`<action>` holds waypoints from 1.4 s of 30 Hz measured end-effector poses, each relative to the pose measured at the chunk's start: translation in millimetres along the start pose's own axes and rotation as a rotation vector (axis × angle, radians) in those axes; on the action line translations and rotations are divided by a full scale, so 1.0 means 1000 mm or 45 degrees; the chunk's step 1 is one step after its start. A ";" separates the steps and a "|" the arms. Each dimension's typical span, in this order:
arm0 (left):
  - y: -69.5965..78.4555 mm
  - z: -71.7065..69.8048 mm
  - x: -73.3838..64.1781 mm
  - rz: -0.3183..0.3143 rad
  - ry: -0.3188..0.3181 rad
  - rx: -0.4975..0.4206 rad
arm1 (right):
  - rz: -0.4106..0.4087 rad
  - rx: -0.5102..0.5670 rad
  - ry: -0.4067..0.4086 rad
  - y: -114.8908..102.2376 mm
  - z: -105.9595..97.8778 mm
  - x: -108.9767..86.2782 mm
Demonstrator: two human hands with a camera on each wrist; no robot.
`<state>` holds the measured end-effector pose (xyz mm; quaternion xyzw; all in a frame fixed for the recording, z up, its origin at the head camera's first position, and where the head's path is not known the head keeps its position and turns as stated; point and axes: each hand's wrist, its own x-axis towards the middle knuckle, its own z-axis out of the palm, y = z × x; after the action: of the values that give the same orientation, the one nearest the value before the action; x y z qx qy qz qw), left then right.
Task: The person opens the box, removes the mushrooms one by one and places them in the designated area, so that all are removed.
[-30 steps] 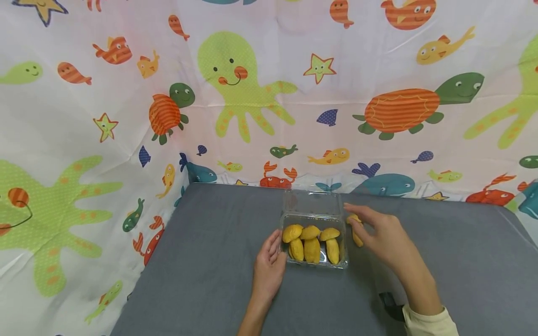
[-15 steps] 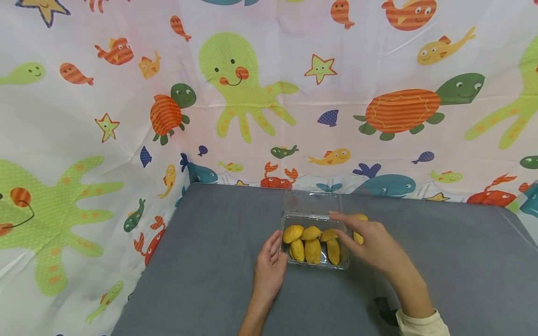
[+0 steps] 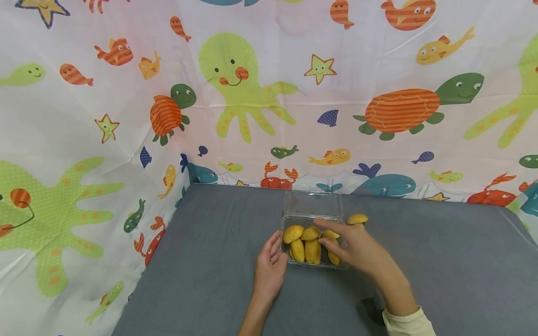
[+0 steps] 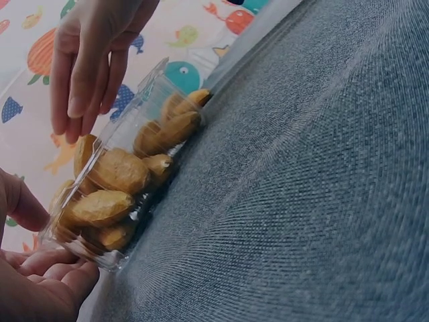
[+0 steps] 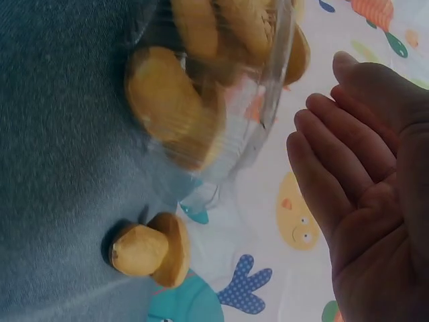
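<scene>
head view, mushrooms (image 3: 312, 251) below right hand (image 3: 362, 245)

Right hand (image 5: 372, 191), fingers extended, near clear box (image 5: 273, 100). Mushrooms (image 5: 161, 90) inside, seen through plastic. Loose mushroom (image 5: 144, 249) on blue-grey cloth (image 5: 53, 134), apart from box. Sea-print sheet (image 5: 261, 215) behind.

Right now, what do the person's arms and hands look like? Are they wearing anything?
The right arm wears a plain cream sleeve, with a black piece beside it that I can't identify. The right hand and left hand are bare, and so is the left forearm where it shows.
</scene>
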<state>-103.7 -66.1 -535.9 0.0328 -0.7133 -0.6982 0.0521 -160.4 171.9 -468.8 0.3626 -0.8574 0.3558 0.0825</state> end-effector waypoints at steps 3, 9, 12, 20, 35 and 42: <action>0.000 0.000 0.000 -0.009 0.000 0.006 | -0.017 -0.063 -0.003 0.001 0.005 0.001; 0.000 0.000 0.000 0.004 -0.001 0.001 | -0.018 -0.159 -0.027 0.000 0.012 0.004; 0.000 -0.001 0.000 0.007 -0.006 0.001 | 0.013 -0.188 -0.057 -0.002 0.014 0.005; 0.000 0.000 0.001 0.012 -0.006 0.002 | 0.077 -0.222 -0.096 -0.002 0.018 0.008; -0.001 0.000 0.000 0.021 -0.006 0.025 | 0.142 -0.261 -0.125 -0.003 0.027 0.009; -0.001 -0.001 0.000 0.016 -0.015 0.011 | 0.148 -0.306 -0.102 -0.001 0.028 0.008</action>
<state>-103.7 -66.9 -536.8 0.0242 -0.7168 -0.6949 0.0521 -162.5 147.8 -485.2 0.3139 -0.9159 0.2400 0.0703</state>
